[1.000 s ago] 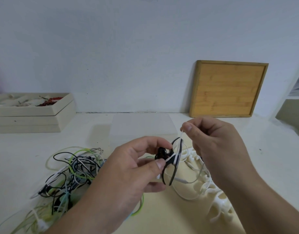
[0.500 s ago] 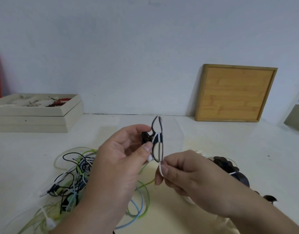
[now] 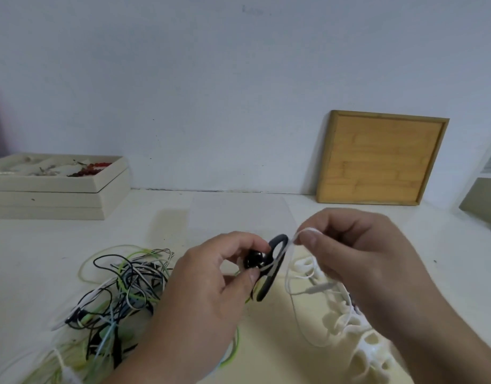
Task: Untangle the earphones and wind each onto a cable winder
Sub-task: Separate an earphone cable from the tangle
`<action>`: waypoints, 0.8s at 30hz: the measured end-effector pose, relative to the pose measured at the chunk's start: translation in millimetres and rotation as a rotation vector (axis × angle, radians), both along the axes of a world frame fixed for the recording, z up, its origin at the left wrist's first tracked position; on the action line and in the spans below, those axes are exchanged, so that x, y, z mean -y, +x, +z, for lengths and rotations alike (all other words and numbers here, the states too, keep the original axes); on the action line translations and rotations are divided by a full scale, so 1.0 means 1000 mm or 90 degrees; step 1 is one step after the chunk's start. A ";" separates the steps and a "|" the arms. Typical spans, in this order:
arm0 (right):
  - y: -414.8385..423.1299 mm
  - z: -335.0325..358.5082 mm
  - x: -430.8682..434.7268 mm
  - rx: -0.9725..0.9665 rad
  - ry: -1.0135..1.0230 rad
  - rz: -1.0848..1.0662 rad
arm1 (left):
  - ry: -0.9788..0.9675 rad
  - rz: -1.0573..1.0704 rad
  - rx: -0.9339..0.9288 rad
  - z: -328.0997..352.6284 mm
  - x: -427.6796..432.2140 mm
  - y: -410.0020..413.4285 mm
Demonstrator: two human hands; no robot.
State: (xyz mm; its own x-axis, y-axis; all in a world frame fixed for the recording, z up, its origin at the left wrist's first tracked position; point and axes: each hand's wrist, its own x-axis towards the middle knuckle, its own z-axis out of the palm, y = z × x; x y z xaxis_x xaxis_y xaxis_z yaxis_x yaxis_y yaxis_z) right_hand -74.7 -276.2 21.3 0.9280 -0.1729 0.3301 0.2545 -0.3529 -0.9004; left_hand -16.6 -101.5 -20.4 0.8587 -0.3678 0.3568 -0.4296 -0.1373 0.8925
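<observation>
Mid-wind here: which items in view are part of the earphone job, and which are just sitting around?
Job:
- black cable winder, gripped by left hand
- white earphone cable, pinched by right hand
- tangled earphones, left on the table
- white winders, under the right hand

Lying about:
- wooden tray, leaning on the wall
- stacked beige trays with beads
</observation>
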 end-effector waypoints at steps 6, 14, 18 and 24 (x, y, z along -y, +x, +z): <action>0.006 -0.001 0.007 -0.006 0.026 -0.151 | -0.070 -0.119 -0.047 0.003 0.001 -0.002; 0.012 -0.011 0.000 -0.124 0.034 -0.113 | -0.164 -0.165 -0.103 0.002 0.002 0.000; 0.011 -0.009 0.002 -0.068 0.051 -0.167 | -0.096 -0.170 -0.069 0.002 0.001 -0.001; 0.011 -0.011 -0.001 -0.087 0.024 -0.126 | -0.013 -0.185 -0.062 0.004 -0.002 -0.003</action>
